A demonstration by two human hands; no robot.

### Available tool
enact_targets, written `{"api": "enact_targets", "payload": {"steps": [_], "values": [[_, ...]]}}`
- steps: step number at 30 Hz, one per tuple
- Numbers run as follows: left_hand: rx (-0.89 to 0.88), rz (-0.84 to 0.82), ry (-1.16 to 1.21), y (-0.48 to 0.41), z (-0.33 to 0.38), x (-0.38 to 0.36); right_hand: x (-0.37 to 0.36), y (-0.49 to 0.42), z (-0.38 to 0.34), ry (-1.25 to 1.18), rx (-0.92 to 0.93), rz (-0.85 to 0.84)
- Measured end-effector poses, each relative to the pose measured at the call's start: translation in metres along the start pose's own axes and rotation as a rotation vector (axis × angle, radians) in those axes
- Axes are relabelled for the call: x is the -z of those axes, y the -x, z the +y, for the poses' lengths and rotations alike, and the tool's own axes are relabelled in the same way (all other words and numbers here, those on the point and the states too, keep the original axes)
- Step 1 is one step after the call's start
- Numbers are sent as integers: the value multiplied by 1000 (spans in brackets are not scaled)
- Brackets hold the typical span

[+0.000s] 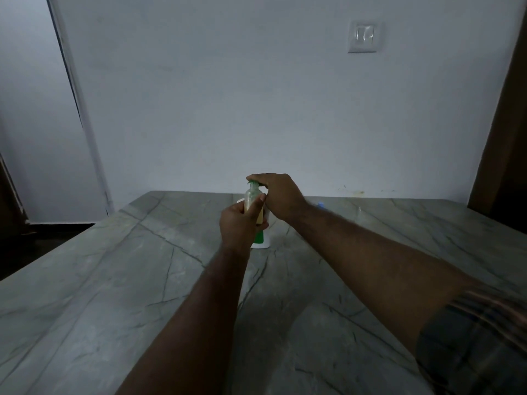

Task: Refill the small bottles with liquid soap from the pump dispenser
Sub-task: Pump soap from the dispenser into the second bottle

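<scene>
Both arms are reaching out over the grey veined stone counter [114,280] toward its far middle, at about twelve o'clock from the person. The left hand [241,223] is wrapping closed around a small clear bottle [252,196], holding it upright with the thumb lying across its front, the bottle's mouth sitting just under the green nozzle of the pump dispenser [261,238]. The dispenser, white with a green and yellowish label, is standing on the counter directly behind the left hand, mostly hidden by it. The right hand [278,195] is coming in from four o'clock, its fingers lying flat and closed over the green pump head [253,182], seemingly pressing on it, though the dim light makes that hard to judge. A small blue object [321,205], too blurred to name, is lying near the wall at one o'clock of the dispenser. A white wall switch [363,37] is sitting high on the wall.
</scene>
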State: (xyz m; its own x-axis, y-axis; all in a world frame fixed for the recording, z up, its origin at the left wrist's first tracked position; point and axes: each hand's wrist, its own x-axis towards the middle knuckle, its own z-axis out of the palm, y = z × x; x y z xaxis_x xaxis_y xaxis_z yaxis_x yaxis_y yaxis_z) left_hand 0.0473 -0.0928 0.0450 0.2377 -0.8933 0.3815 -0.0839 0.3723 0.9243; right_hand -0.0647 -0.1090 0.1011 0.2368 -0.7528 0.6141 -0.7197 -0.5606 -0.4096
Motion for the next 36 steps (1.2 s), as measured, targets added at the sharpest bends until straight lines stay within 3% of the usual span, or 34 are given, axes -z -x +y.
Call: {"api": "enact_targets", "payload": {"steps": [19,36], "values": [[11,3,27,-2,-1,0,7,-11,3,73,36,-30],[7,16,0,3,1,2,-1,-2,4,-1,15,-11]]}}
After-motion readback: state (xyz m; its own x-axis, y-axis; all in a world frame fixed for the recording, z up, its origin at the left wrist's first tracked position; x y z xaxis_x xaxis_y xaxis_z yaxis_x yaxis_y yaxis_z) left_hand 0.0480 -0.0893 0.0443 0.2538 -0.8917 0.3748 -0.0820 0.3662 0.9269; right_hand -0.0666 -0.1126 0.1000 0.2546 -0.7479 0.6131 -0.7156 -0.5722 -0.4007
